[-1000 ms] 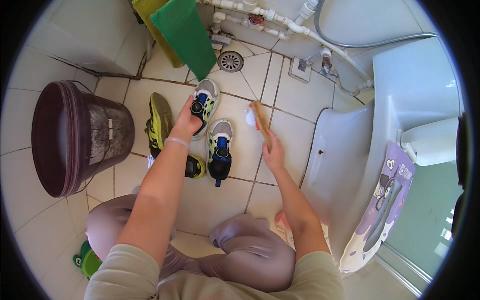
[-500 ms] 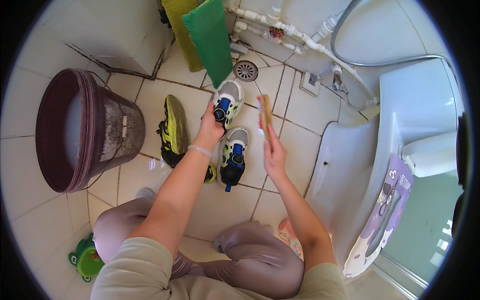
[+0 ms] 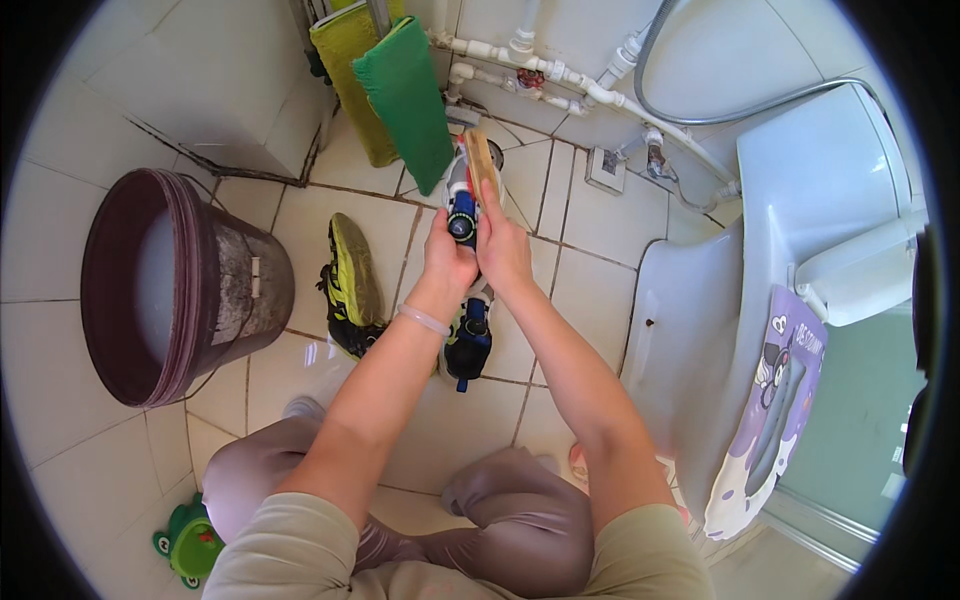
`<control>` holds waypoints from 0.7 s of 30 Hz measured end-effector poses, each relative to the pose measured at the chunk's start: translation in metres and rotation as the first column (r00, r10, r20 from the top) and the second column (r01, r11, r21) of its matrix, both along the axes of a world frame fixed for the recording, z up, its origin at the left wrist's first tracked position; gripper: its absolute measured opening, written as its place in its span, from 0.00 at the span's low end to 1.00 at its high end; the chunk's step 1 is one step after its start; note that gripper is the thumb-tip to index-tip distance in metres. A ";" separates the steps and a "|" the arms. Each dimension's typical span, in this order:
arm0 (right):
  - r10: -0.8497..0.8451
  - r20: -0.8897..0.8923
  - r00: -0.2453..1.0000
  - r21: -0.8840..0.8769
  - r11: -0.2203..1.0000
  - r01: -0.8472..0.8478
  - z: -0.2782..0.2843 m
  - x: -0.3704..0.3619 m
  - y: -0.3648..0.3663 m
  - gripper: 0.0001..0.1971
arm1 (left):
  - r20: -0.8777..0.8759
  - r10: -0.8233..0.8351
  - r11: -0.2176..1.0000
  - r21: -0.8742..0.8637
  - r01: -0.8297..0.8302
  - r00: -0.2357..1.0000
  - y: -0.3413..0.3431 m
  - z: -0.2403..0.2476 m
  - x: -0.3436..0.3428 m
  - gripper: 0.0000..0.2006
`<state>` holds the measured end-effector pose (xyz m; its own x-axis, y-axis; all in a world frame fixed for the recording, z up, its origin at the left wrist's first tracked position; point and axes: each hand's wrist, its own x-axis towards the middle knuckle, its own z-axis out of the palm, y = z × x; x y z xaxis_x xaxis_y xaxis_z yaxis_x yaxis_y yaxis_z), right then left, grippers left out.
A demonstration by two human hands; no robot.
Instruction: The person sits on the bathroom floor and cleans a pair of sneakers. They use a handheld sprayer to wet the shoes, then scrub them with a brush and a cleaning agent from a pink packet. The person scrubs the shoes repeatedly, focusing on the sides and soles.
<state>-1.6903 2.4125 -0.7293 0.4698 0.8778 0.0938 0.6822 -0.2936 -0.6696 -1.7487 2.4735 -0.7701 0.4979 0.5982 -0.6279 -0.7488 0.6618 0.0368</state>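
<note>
My left hand point(image 3: 447, 258) is closed round a white, grey and blue children's sneaker point(image 3: 461, 222) with a round dial on top, lifted above the floor. In my right hand point(image 3: 504, 250) is a wooden scrubbing brush point(image 3: 482, 165), held along its length, its reddish bristle side against the sneaker's toe area. The hands are close together, and the brush covers part of the toe. Beneath them the matching sneaker point(image 3: 467, 345) rests on the tiles, partly hidden by my hands. To the left lies a yellow-green and black shoe point(image 3: 349, 270), its sole turned sideways.
A dark brown bucket point(image 3: 230, 290) holding cloudy water stands at the left. Yellow and green flat mops point(image 3: 408, 105) lean at the back, near white pipes point(image 3: 570, 75). A white toilet point(image 3: 690, 310) fills the right side. A green frog-shaped bowl point(image 3: 190, 540) sits at lower left.
My right hand has moved left and forward, bringing the brush from beside the sneaker onto its toe area. The held sneaker has shifted slightly right and nearer, partly over its mate.
</note>
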 end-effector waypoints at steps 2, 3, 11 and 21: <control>0.023 -0.062 0.998 -0.078 0.997 -0.028 0.012 -0.011 -0.010 0.26 | -0.027 -0.060 0.998 0.028 0.061 0.998 0.014 0.009 -0.009 0.20; 0.091 -0.064 0.994 -0.017 0.996 -0.093 0.005 -0.026 -0.033 0.26 | -0.043 -0.088 0.995 0.044 0.089 0.995 0.024 0.014 -0.018 0.20; 0.068 -0.018 0.998 -0.030 0.997 -0.069 -0.004 -0.015 -0.024 0.27 | -0.059 -0.095 0.991 0.089 0.100 0.994 0.017 0.005 -0.011 0.18; 0.091 0.021 0.996 -0.136 0.987 -0.087 -0.009 -0.012 -0.048 0.27 | -0.232 -0.190 0.955 0.180 0.234 0.954 0.008 -0.017 -0.016 0.16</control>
